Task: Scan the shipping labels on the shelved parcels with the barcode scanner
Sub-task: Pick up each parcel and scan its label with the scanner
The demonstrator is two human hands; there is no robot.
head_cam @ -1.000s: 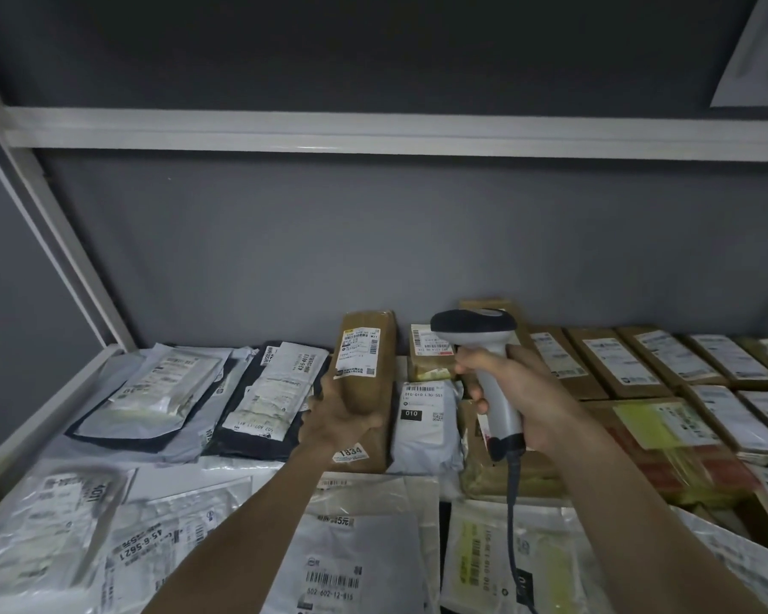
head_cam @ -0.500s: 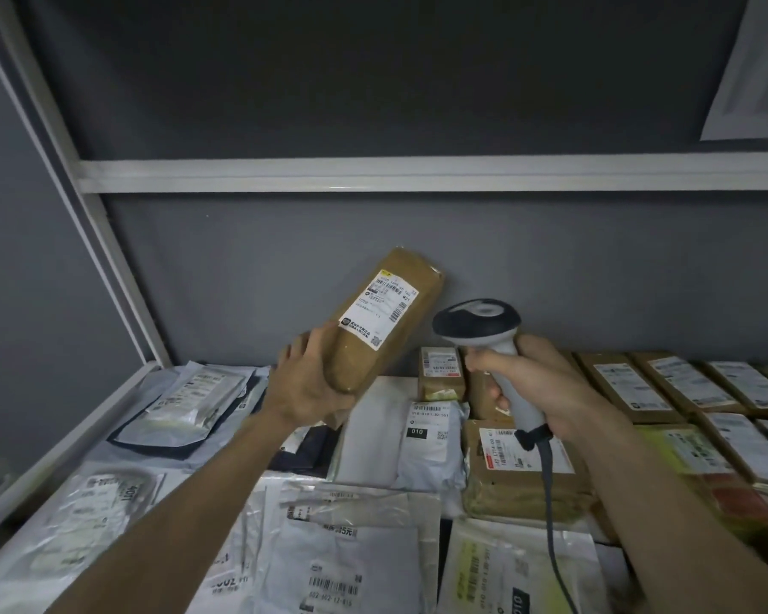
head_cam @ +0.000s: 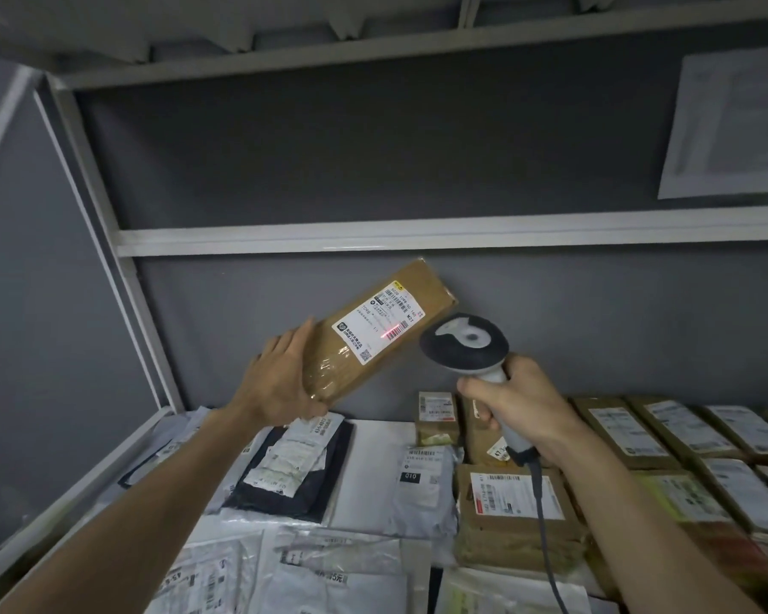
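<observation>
With my left hand (head_cam: pixel 280 383) I hold the brown parcel (head_cam: pixel 373 334) up in the air above the shelf (head_cam: pixel 107 476), tilted, my fingers curled around its lower end, and its white shipping label (head_cam: pixel 380 325) faces me. My right hand (head_cam: pixel 519 405) grips the handle of the barcode scanner (head_cam: pixel 466 343), just beside the parcel, and a red light line (head_cam: pixel 391 332) lies on the label's barcode. Below, grey mailer bags (head_cam: pixel 400 485) and brown boxes (head_cam: pixel 511 511) with labels lie on the shelf.
</observation>
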